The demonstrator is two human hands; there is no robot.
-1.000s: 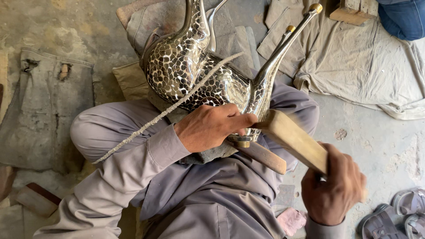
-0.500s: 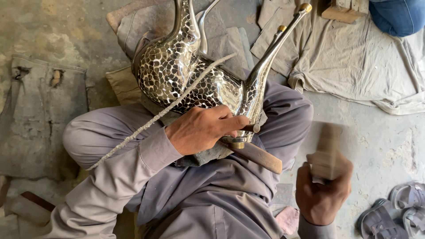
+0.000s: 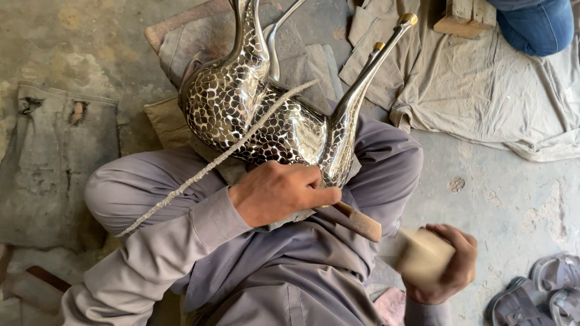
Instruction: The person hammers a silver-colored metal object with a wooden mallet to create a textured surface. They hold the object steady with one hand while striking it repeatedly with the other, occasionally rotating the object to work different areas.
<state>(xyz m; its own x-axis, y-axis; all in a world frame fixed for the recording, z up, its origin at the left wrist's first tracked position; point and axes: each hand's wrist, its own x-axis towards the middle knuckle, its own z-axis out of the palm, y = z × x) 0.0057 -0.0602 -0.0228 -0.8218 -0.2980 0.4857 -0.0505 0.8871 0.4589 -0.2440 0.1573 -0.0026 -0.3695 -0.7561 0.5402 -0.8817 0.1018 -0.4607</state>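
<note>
- A wooden-handled tool (image 3: pixel 353 218) is gripped by the left hand (image 3: pixel 275 192) against the shiny metal animal figure (image 3: pixel 266 115)
- A blurred wooden block (image 3: pixel 420 255) is clenched in the right hand (image 3: pixel 444 265)

left hand (image 3: pixel 275 192): holds wooden-handled chisel (image 3: pixel 355 220) against shiny metal animal figure (image 3: pixel 266 115) on the lap
right hand (image 3: pixel 444 265): grips blurred wooden block (image 3: pixel 417 256)

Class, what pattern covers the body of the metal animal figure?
The metal animal figure bears a shiny silver scale-like mosaic with dark outlines; head view.
</note>
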